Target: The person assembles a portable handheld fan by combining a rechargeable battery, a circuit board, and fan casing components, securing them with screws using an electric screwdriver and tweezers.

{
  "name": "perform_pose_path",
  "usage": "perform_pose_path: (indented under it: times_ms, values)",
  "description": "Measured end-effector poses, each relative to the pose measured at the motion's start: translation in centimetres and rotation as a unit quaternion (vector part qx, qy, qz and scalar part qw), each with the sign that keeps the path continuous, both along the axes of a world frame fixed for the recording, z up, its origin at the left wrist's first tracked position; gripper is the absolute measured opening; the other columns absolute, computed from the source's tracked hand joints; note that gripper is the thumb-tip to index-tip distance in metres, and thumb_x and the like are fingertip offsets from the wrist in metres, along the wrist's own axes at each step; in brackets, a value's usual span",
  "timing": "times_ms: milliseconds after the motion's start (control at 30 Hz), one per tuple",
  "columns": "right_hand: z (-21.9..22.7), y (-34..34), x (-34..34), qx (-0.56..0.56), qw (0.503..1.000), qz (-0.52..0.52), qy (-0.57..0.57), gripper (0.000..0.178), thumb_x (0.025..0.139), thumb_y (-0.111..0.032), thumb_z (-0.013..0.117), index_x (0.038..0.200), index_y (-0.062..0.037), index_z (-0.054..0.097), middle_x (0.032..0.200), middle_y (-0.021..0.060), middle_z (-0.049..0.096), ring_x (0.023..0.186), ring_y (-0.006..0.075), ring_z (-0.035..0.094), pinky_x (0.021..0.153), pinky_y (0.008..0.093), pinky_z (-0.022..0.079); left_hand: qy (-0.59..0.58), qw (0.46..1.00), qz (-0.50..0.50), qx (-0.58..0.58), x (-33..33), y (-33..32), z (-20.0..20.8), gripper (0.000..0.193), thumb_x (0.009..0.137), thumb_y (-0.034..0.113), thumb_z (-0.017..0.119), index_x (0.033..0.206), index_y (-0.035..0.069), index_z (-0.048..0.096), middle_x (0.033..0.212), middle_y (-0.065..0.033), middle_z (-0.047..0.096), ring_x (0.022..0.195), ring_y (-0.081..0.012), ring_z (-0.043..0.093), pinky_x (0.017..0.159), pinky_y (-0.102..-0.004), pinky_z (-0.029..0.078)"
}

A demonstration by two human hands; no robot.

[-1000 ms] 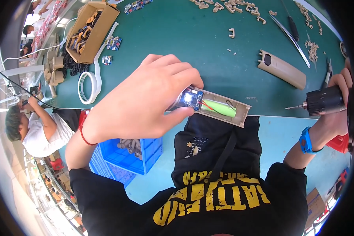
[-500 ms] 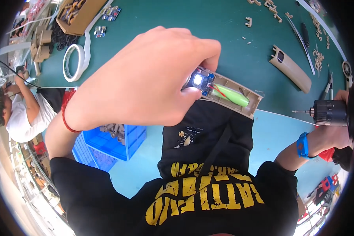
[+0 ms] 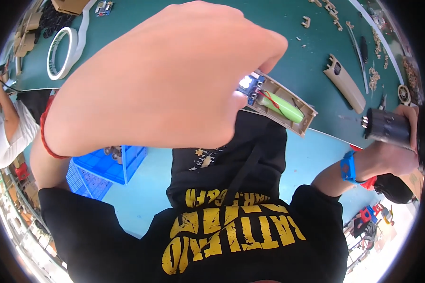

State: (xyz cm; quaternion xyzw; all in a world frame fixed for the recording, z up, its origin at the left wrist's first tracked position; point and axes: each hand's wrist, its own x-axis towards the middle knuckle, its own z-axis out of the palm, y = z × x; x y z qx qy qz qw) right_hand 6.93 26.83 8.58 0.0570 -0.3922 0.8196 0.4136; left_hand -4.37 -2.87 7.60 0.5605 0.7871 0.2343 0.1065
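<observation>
My left hand (image 3: 160, 80) is closed around one end of a narrow beige plastic housing (image 3: 310, 119), held above the table's near edge. Inside that shell lie a green cylindrical battery (image 3: 289, 110) and a small blue circuit board (image 3: 258, 89) with a brightly glowing white light, joined by red and dark wires. My fingers hide the housing's left end. At the right, my right hand (image 3: 393, 158) grips a black electric screwdriver (image 3: 387, 126); its bit is blurred and points left toward the housing, apart from it. A matching beige cover (image 3: 345, 85) lies on the table beyond the screwdriver.
On the green table (image 3: 141, 16) are a roll of white tape (image 3: 72, 52), a circuit board (image 3: 104, 8), tweezers (image 3: 358, 56) and several small beige parts (image 3: 329, 9). Blue crates (image 3: 104, 172) stand below at left. Another person's white sleeve (image 3: 9, 141) shows at far left.
The view has shifted, with table items now further left or higher. My left hand looms larger and the housing has moved slightly right. The screwdriver has come a little left and its bit is blurred.
</observation>
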Motion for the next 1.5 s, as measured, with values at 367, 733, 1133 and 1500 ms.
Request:
perform_pose_path:
  times_ms: [367, 733, 1133, 1500]
  values:
    - [-1.4, -2.5, -1.0, 0.015, 0.989, 0.118, 0.085, 0.048, 0.088, -0.041, 0.046, 0.108, 0.0023, 0.048, 0.082, 0.0064, 0.047, 0.071, 0.0157, 0.048, 0.07, 0.0295, 0.042, 0.029, 0.998, 0.023, -0.051, 1.3, 2.6, 0.7, 0.048, 0.072, 0.009, 0.075, 0.115, 0.008, 0.055, 0.097, -0.0092, 0.061, 0.094, -0.0295, 0.056, 0.087, -0.0385, 0.042]
    - [-2.6, -6.5, -2.9, 0.016, 0.991, 0.039, 0.129, 0.069, 0.092, -0.058, 0.037, 0.122, 0.0037, 0.045, 0.09, 0.0098, 0.047, 0.076, 0.0184, 0.044, 0.071, 0.0325, 0.037, -0.013, 0.999, 0.048, 0.006, 1.7, 5.4, -1.2, 0.055, 0.074, 0.017, 0.076, 0.122, 0.008, 0.052, 0.102, -0.0068, 0.069, 0.091, -0.0295, 0.064, 0.08, -0.0378, 0.048]
    - [-1.7, -4.2, -1.3, 0.042, 0.994, 0.019, 0.1, 0.072, 0.092, -0.058, 0.039, 0.123, 0.0062, 0.042, 0.088, 0.01, 0.044, 0.077, 0.0192, 0.041, 0.075, 0.033, 0.035, 0.013, 0.995, 0.065, -0.08, 1.1, 5.2, -1.2, 0.049, 0.078, 0.024, 0.073, 0.119, 0.004, 0.055, 0.104, -0.0112, 0.069, 0.093, -0.0306, 0.063, 0.08, -0.0392, 0.049]
    - [3.1, 7.7, 4.2, 0.305, 0.926, -0.138, -0.176, 0.084, 0.089, -0.068, 0.028, 0.118, 0.0066, 0.05, 0.082, 0.0127, 0.053, 0.069, 0.0209, 0.049, 0.065, 0.0323, 0.042, -0.009, 0.999, 0.013, 0.044, -0.7, 2.6, -2.6, 0.042, 0.075, 0.021, 0.075, 0.108, 0.004, 0.058, 0.103, -0.0108, 0.063, 0.099, -0.0295, 0.057, 0.087, -0.0391, 0.043]
